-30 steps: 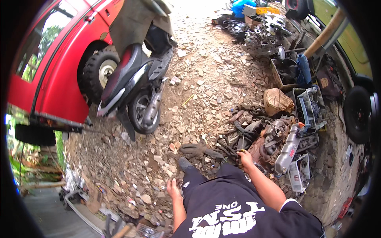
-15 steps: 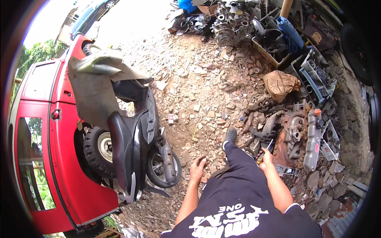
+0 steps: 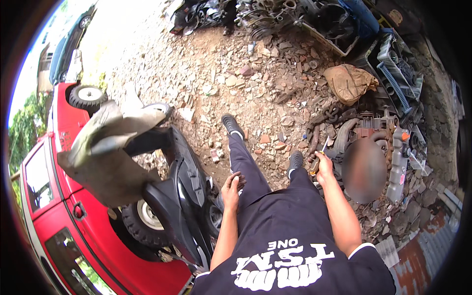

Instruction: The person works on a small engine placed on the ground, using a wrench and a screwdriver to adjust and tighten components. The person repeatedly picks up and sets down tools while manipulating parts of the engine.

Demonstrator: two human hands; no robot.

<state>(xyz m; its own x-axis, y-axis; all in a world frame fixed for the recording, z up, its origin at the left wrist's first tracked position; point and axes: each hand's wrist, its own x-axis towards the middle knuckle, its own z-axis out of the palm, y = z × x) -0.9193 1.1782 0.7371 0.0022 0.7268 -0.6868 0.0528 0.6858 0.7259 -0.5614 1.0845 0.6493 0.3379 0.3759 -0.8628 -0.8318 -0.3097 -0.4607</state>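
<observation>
Fingers (image 3: 321, 158) of the right hand (image 3: 325, 171) are wrapped around a yellow-handled screwdriver (image 3: 314, 167) in the head view, at three o'clock; the left hand (image 3: 231, 191) is held at six, its fingers bent, whether gripping anything cannot be told; a scooter (image 3: 189, 182) is seen at eight, a brown bag (image 3: 349, 83) at two

On your left stands a boxy red off-road vehicle (image 3: 92, 224) with black knobbly tyres (image 3: 132, 221); beside it, a black scooter (image 3: 183, 182) with a drab olive sheet (image 3: 105, 157) draped over it. Farther off, you see a dark teal car (image 3: 61, 55). To your right, a crumpled brown sack (image 3: 348, 82) lies near grey-blue plastic crates (image 3: 393, 88).
</observation>
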